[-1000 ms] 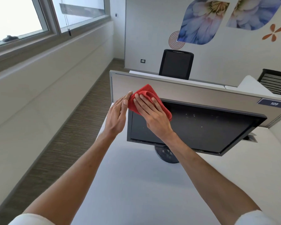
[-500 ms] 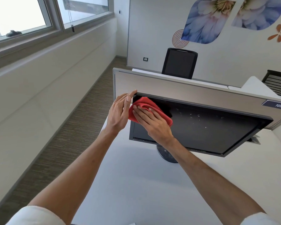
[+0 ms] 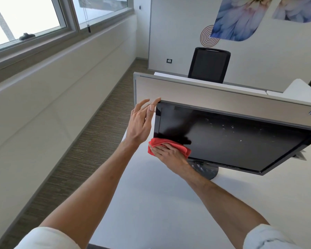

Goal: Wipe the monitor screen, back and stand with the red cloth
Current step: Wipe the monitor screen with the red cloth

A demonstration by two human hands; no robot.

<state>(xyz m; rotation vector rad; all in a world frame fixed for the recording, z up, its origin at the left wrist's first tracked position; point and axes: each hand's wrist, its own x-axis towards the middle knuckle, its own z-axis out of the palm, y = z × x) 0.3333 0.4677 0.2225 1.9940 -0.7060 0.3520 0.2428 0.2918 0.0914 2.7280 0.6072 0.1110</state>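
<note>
Now the left hand is held up with straight, slightly spread fingers; it grips nothing, and one fingertip touches the upper left corner of the black monitor. Just below this hand the red cloth lies bunched on the lower left corner of the screen. The right hand covers it with flat, nearly straight fingers and presses it on the glass, without closing around it. To the right of the cloth the screen shows small pale specks. Beside the right wrist the round stand base rests on the white desk. Behind the monitor is a grey partition, and beyond it a black office chair.
</note>
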